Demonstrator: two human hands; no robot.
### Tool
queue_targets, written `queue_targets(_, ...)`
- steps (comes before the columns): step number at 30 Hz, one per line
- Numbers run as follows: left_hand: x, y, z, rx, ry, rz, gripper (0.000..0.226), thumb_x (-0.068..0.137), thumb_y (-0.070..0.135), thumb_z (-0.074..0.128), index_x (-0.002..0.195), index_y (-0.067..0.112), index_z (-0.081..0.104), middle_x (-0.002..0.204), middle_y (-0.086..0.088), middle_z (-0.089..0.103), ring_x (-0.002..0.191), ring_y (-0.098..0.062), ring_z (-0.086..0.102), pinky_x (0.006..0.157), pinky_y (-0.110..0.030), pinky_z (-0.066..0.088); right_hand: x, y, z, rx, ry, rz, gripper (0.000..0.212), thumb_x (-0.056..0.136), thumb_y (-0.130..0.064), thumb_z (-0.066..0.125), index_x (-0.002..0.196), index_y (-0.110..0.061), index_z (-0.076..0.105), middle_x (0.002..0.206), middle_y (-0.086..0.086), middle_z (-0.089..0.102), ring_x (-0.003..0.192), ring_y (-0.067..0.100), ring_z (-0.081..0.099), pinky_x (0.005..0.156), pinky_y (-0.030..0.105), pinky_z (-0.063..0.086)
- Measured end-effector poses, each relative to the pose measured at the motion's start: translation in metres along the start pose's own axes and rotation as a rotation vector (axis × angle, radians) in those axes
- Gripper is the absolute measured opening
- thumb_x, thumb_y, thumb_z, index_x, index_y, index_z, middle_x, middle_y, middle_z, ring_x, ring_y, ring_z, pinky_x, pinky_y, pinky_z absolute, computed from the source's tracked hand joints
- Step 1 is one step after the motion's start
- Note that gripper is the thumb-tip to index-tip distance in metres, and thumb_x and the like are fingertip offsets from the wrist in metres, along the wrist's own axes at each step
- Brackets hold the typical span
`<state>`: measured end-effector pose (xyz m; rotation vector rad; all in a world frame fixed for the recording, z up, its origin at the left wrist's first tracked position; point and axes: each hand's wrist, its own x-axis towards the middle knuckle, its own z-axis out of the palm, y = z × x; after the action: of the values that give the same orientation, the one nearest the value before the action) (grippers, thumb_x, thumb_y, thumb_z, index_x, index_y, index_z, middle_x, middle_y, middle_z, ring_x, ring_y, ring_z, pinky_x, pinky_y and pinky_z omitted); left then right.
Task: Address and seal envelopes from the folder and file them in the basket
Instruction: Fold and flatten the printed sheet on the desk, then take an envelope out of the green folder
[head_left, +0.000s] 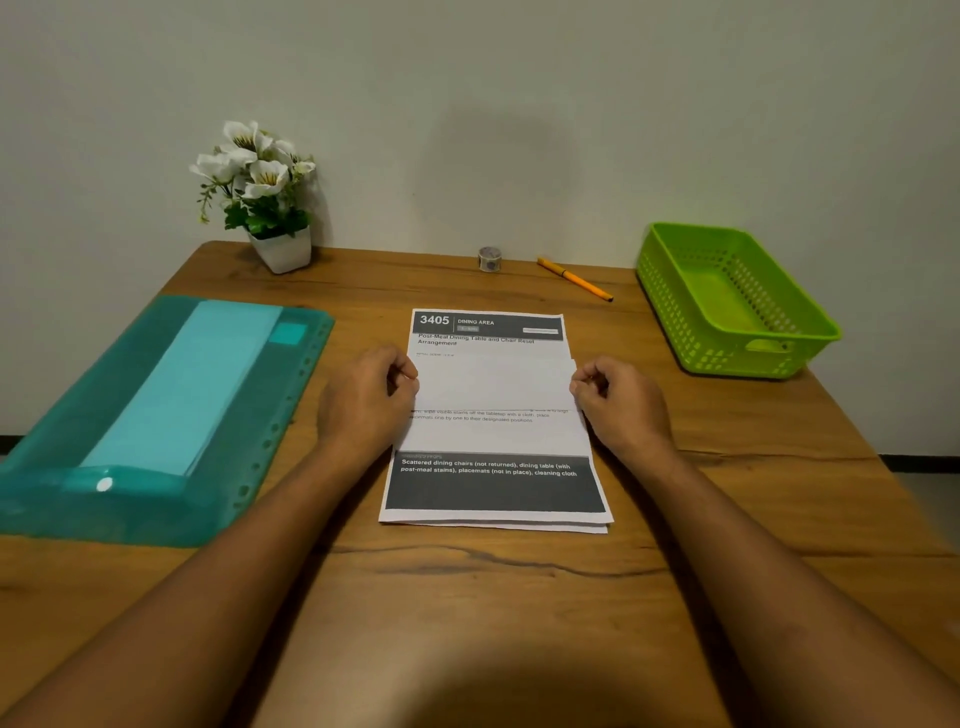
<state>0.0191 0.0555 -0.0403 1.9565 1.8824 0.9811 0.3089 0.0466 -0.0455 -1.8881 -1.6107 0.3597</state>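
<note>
A white envelope (493, 384) lies across a printed sheet (493, 483) in the middle of the wooden table (467, 582). My left hand (363, 400) pinches its left end and my right hand (623, 402) pinches its right end. A translucent teal folder (93, 431) with pale envelopes (192, 384) inside lies flat at the left. The green plastic basket (810, 332) stands at the right with nothing in it. An orange pen (574, 279) and a small roll of tape (490, 258) lie at the back of the table.
A white pot of artificial white flowers (265, 197) stands at the back left against the wall. More paper shows under the printed sheet's bottom edge. The table's right edge runs just past the basket.
</note>
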Motion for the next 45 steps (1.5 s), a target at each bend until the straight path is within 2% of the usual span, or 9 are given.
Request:
queue_targets(4, 0.001, 0.0, -0.021, -0.113, -0.061, -0.018, 0.008, 0.094, 0.023, 0.069, 0.093, 0.03, 0.069, 0.087, 0.015, 0.067, 0.08, -0.007, 0.063, 0.067, -0.032, 0.055, 0.002, -0.019, -0.003, 0.029, -0.024, -0.013, 0.004, 0.098, -0.026, 0.069, 0.099, -0.026, 0.072, 0.084, -0.012, 0.067, 0.077, 0.01, 0.062, 0.066, 0.037, 0.056)
queue_targets(8, 0.0, -0.005, -0.055, -0.177, 0.003, -0.058, 0.007, 0.096, 0.024, 0.068, 0.093, 0.03, 0.069, 0.088, 0.012, 0.067, 0.082, -0.008, 0.064, 0.071, -0.033, 0.058, 0.0, -0.061, 0.008, 0.083, -0.064, -0.179, 0.004, 0.098, -0.027, 0.068, 0.098, -0.027, 0.071, 0.087, -0.012, 0.068, 0.076, 0.01, 0.064, 0.068, 0.039, 0.057)
queue_targets(13, -0.008, -0.03, -0.11, -0.131, 0.091, -0.046, 0.005, 0.095, 0.025, 0.071, 0.097, 0.029, 0.071, 0.092, 0.013, 0.069, 0.086, -0.007, 0.063, 0.073, -0.027, 0.053, -0.015, -0.13, 0.041, 0.111, -0.222, -0.379, 0.008, 0.099, -0.031, 0.067, 0.105, -0.026, 0.071, 0.091, -0.012, 0.068, 0.079, 0.008, 0.065, 0.071, 0.036, 0.057)
queue_targets(19, -0.039, -0.092, -0.169, -0.033, 0.168, -0.115, 0.002, 0.093, 0.027, 0.073, 0.095, 0.028, 0.074, 0.088, 0.014, 0.072, 0.081, -0.009, 0.067, 0.078, -0.039, 0.058, -0.045, -0.201, 0.085, 0.079, -0.461, -0.591, 0.013, 0.099, -0.032, 0.067, 0.111, -0.028, 0.069, 0.1, -0.011, 0.07, 0.088, 0.008, 0.065, 0.078, 0.039, 0.059)
queue_targets(26, -0.083, -0.147, -0.201, 0.179, 0.015, -0.235, 0.01, 0.095, 0.034, 0.07, 0.103, 0.031, 0.074, 0.103, 0.01, 0.072, 0.098, -0.013, 0.065, 0.086, -0.041, 0.055, -0.083, -0.262, 0.126, 0.029, -0.631, -0.791, 0.019, 0.1, -0.033, 0.064, 0.117, -0.025, 0.068, 0.108, -0.005, 0.072, 0.097, 0.017, 0.065, 0.081, 0.042, 0.057)
queue_targets(33, -0.091, -0.16, -0.199, 0.306, -0.067, -0.162, 0.019, 0.095, 0.048, 0.064, 0.105, 0.034, 0.072, 0.106, 0.012, 0.064, 0.098, -0.01, 0.056, 0.083, -0.037, 0.05, -0.092, -0.282, 0.151, -0.12, -0.69, -0.858, 0.023, 0.103, -0.026, 0.052, 0.12, -0.026, 0.069, 0.117, -0.003, 0.071, 0.106, 0.021, 0.063, 0.089, 0.038, 0.052)
queue_targets(39, -0.09, -0.162, -0.205, 0.1, -0.122, -0.207, 0.012, 0.097, 0.044, 0.062, 0.096, 0.032, 0.065, 0.097, 0.016, 0.065, 0.085, -0.005, 0.058, 0.067, -0.024, 0.04, -0.084, -0.278, 0.153, -0.088, -0.696, -0.8, 0.02, 0.102, -0.027, 0.057, 0.116, -0.026, 0.071, 0.115, -0.005, 0.071, 0.105, 0.018, 0.063, 0.09, 0.039, 0.053)
queue_targets(42, -0.096, -0.164, -0.216, -0.096, -0.176, -0.254, 0.029, 0.097, 0.052, 0.059, 0.095, 0.026, 0.07, 0.098, 0.008, 0.07, 0.093, -0.008, 0.064, 0.073, -0.028, 0.05, -0.083, -0.276, 0.155, -0.075, -0.693, -0.81, 0.021, 0.1, -0.04, 0.062, 0.111, -0.026, 0.072, 0.105, -0.006, 0.068, 0.094, 0.016, 0.062, 0.082, 0.037, 0.052)
queue_targets(45, -0.103, -0.165, -0.223, -0.146, -0.187, -0.247, 0.048, 0.091, 0.069, 0.054, 0.09, 0.026, 0.076, 0.103, 0.01, 0.073, 0.098, -0.009, 0.067, 0.082, -0.038, 0.057, -0.086, -0.276, 0.155, -0.106, -0.683, -0.83, 0.037, 0.094, -0.058, 0.065, 0.114, -0.028, 0.069, 0.104, -0.007, 0.064, 0.094, 0.014, 0.06, 0.079, 0.038, 0.054)
